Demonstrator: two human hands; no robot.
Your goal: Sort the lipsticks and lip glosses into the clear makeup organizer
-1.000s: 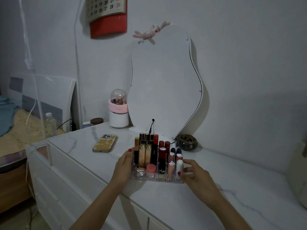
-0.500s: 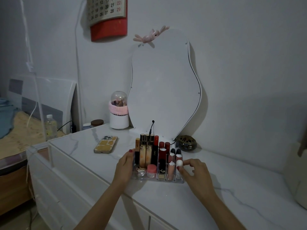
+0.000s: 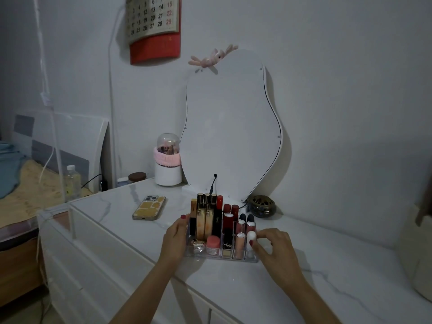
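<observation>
The clear makeup organizer [image 3: 221,254] sits on the counter [image 3: 327,265], its walls hard to make out. The left hand [image 3: 174,239] lies flat against its side — the right hand [image 3: 272,247] has crept in, fingertips pinching a white-capped tube [image 3: 251,237] in the front right slot.

Two bare forearms, no sleeves, watch or bracelets visible. Left hand [image 3: 174,239] and right hand [image 3: 275,247]: fingers [image 3: 268,232] slender, nails short and rounded. Red polish shows on the left thumbnail and on one right nail at the fingertip.
</observation>
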